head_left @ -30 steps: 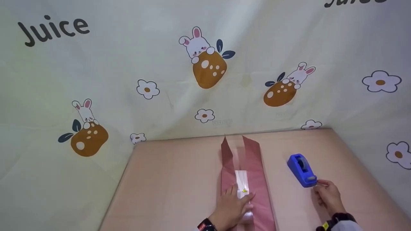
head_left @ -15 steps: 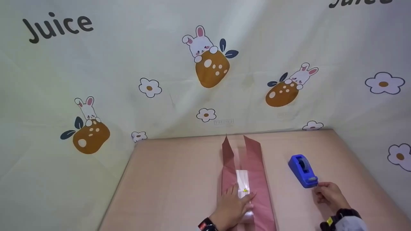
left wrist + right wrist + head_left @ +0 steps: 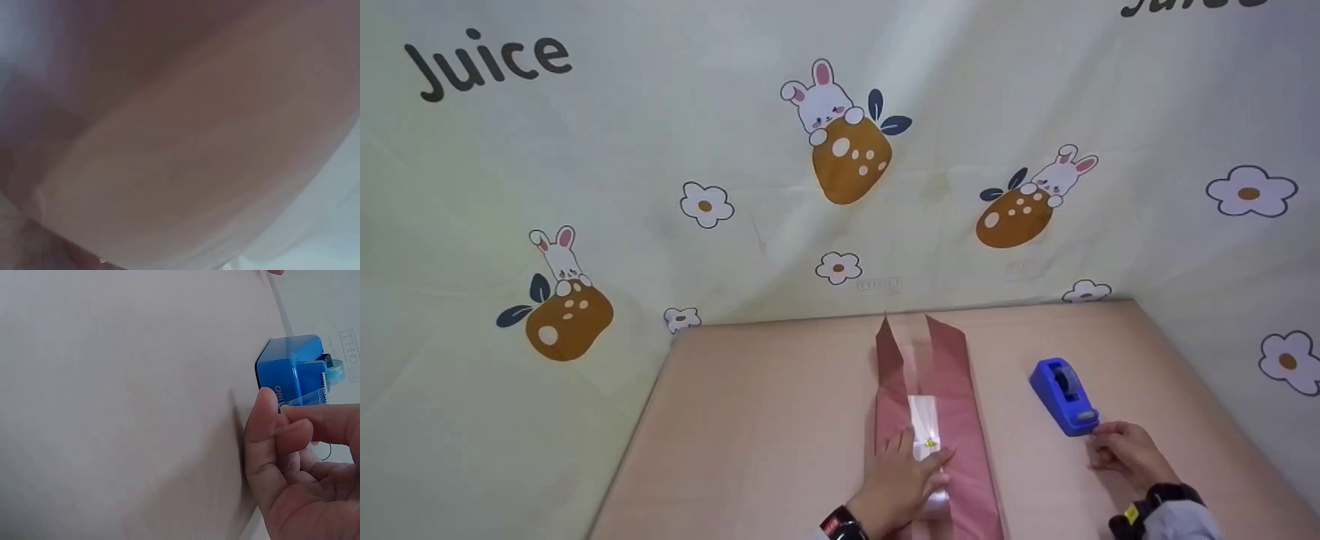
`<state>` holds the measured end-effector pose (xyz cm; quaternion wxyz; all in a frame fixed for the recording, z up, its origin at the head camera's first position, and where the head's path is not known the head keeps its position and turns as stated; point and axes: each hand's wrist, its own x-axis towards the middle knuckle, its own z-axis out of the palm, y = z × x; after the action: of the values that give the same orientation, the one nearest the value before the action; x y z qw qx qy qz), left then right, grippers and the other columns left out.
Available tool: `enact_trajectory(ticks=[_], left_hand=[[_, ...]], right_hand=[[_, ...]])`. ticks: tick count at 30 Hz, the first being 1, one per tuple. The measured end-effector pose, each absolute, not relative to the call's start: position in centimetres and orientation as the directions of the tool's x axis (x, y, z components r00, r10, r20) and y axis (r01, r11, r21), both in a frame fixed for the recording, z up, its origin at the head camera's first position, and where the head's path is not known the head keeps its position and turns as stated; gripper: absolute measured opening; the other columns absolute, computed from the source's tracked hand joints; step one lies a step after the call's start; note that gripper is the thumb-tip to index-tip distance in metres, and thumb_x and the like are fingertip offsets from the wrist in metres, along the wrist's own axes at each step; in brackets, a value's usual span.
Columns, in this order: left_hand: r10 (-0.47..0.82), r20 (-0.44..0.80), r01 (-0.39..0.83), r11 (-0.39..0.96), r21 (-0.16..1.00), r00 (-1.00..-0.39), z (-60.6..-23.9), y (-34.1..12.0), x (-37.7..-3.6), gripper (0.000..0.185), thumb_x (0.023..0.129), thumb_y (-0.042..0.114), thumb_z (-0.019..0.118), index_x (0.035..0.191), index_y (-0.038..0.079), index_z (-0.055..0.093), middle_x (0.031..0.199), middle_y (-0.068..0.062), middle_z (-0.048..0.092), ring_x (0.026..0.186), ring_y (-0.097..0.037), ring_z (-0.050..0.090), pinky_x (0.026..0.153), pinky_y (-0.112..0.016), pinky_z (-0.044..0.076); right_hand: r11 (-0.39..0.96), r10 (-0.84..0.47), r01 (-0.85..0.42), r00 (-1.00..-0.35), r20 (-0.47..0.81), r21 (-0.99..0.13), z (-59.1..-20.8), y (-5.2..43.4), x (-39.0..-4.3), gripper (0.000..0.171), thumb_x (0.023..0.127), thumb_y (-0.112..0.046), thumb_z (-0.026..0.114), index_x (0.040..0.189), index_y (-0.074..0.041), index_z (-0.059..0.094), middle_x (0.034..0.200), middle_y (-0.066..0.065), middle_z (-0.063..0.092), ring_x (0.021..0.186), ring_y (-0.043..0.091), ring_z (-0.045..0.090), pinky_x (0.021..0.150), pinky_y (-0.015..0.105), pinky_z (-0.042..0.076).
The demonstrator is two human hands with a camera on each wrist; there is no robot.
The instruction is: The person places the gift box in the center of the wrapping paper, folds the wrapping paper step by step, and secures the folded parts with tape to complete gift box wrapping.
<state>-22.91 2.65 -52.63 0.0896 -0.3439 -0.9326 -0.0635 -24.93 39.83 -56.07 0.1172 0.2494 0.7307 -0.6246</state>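
Observation:
My left hand (image 3: 896, 480) rests with spread fingers on the pink wrapping paper (image 3: 967, 427) and on a glossy white strip (image 3: 924, 416) with a small yellow mark showing between the folded paper sides. At the right, my right hand (image 3: 1132, 454) is at the front end of a blue tape dispenser (image 3: 1063, 397). In the right wrist view, thumb and index finger pinch the end of the clear tape (image 3: 306, 399), just off the dispenser's toothed cutter. The left wrist view is filled by a blurred close surface.
The table (image 3: 750, 420) has a light brown top. Behind it and at both sides hangs a pale cloth (image 3: 622, 150) printed with rabbits, fruit and flowers. Two pointed paper flaps (image 3: 889, 349) stand up at the far end of the wrapping.
My right wrist has turned slightly and lies a little further right, its fingers still at the dispenser's front. The left hand, paper and dispenser keep their places; the head view shifts slightly.

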Motion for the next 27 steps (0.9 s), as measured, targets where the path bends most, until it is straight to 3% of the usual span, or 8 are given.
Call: enact_trajectory(ticks=[7,13,17,22,25,27], left_hand=[[0.626,0.247,0.652,0.757,0.033,-0.740,-52.9,2.5,-23.0,0.042,0.093,0.052,0.028,0.129,0.040,0.046,0.123,-0.023,0.051,0.113,-0.034,0.050,0.086,-0.046,0.045],[0.619,0.181,0.638,0.767,0.067,-0.764,-52.6,2.5,-22.7,0.043,0.093,0.052,0.026,0.131,0.041,0.043,0.128,-0.023,0.048,0.118,-0.033,0.046,0.092,-0.047,0.040],[0.615,0.166,0.631,0.772,0.077,-0.771,-52.4,2.3,-22.5,0.043,0.093,0.051,0.026,0.131,0.041,0.043,0.130,-0.024,0.046,0.119,-0.033,0.045,0.093,-0.047,0.038],[0.607,0.186,0.628,0.773,0.088,-0.773,-52.4,2.4,-22.2,0.043,0.093,0.050,0.028,0.131,0.037,0.045,0.129,-0.025,0.048,0.120,-0.036,0.044,0.094,-0.049,0.038],[0.597,0.175,0.619,0.776,0.123,-0.783,-52.5,2.9,-22.0,0.045,0.093,0.051,0.027,0.132,0.035,0.044,0.129,-0.026,0.046,0.124,-0.039,0.040,0.096,-0.051,0.037],[0.582,0.160,0.603,0.783,0.155,-0.797,-52.5,3.3,-21.9,0.046,0.093,0.051,0.026,0.132,0.035,0.044,0.132,-0.027,0.044,0.126,-0.040,0.037,0.098,-0.052,0.036]], right_hand=[[0.179,0.235,0.497,-0.860,-0.454,-0.849,-56.7,39.8,-24.7,0.049,0.081,-0.002,0.048,0.125,0.012,0.030,0.081,0.008,0.050,0.063,0.017,0.056,0.064,0.030,0.054],[-0.085,0.187,0.507,-0.837,-0.514,-0.858,-57.7,40.9,-22.8,0.055,0.087,-0.012,0.055,0.131,0.003,0.027,0.079,0.005,0.053,0.070,0.018,0.059,0.077,0.032,0.053],[-0.102,0.152,0.462,-0.868,-0.473,-0.881,-57.3,40.7,-21.2,0.044,0.088,-0.015,0.054,0.126,-0.005,0.035,0.078,0.001,0.055,0.072,0.017,0.056,0.076,0.029,0.053],[-0.027,0.068,0.312,-0.947,-0.313,-0.950,-54.7,38.5,-20.5,0.029,0.090,-0.015,0.054,0.116,-0.013,0.042,0.079,-0.005,0.058,0.078,0.013,0.056,0.078,0.024,0.050],[-0.033,-0.079,0.126,-0.989,-0.123,-0.991,-52.8,36.4,-20.6,0.023,0.092,-0.010,0.049,0.114,-0.016,0.043,0.081,-0.007,0.058,0.084,0.008,0.057,0.083,0.028,0.050],[-0.103,-0.212,-0.012,-0.977,0.033,-0.995,-51.9,34.6,-21.0,0.025,0.093,-0.003,0.044,0.115,-0.013,0.042,0.084,-0.006,0.058,0.086,0.007,0.057,0.085,0.031,0.050]])
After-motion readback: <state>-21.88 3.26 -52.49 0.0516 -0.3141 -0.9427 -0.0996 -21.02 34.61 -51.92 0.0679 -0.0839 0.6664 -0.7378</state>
